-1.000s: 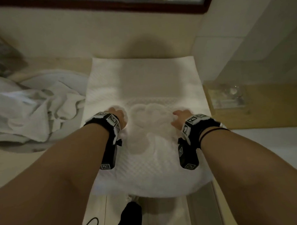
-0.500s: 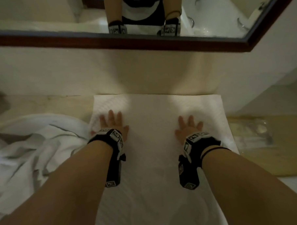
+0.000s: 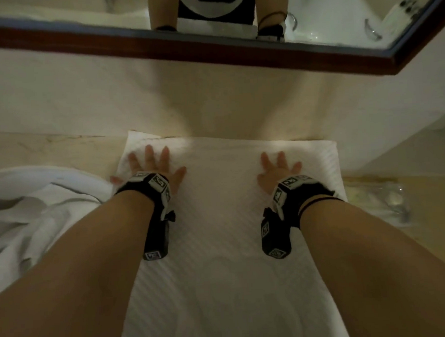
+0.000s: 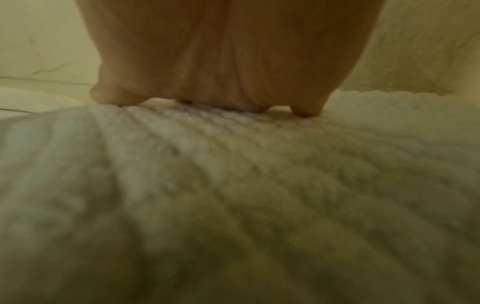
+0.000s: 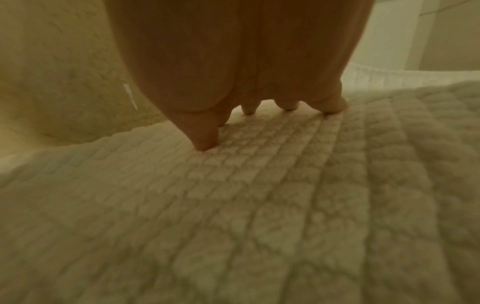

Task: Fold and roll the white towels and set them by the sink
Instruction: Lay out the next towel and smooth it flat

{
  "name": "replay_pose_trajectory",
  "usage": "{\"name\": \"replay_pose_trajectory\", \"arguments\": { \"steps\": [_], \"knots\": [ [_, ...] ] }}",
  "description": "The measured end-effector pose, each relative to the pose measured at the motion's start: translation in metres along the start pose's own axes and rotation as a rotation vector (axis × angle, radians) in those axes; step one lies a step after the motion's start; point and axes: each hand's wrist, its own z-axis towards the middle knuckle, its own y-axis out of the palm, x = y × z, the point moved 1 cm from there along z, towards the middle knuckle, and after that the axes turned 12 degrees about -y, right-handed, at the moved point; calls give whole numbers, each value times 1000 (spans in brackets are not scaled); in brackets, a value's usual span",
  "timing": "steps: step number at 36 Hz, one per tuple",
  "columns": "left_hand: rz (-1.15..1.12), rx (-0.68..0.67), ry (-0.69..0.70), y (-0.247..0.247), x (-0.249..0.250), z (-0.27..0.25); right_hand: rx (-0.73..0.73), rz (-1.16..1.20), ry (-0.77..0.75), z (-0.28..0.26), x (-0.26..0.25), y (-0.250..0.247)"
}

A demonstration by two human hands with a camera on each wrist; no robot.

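Observation:
A white waffle-weave towel [image 3: 223, 219] lies flat on the counter, its far edge against the wall. My left hand [image 3: 152, 168] presses flat on its far left part, fingers spread and straight. My right hand [image 3: 277, 168] presses flat on its far right part, fingers spread too. In the left wrist view the palm [image 4: 223, 61] bears down on the towel [image 4: 233, 185]. The right wrist view shows the straight fingertips [image 5: 205, 142] touching the weave of the towel [image 5: 259, 205]. Neither hand holds anything.
A heap of crumpled white towels [image 3: 22, 217] fills the sink [image 3: 38, 173] at the left. A clear plastic tray [image 3: 378, 202] sits on the counter to the right. A wood-framed mirror [image 3: 211, 49] hangs on the wall behind.
Both hands have slid away from me along the towel, from its middle to near its far edge, with fingers now spread flat. The head view has tilted up toward the mirror.

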Motion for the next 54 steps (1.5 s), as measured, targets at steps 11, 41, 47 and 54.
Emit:
{"name": "replay_pose_trajectory", "arguments": {
  "steps": [11,41,47,54],
  "knots": [
    [164,193,54,-31,27,-43,114,75,-48,-44,17,-13],
    [63,-11,66,-20,54,-20,176,194,180,-9,71,-27],
    [44,-18,65,-19,55,-18,157,112,45,-15,10,-15],
    [53,51,100,-9,46,-29,109,53,-161,-22,-32,12]
  ]
}}
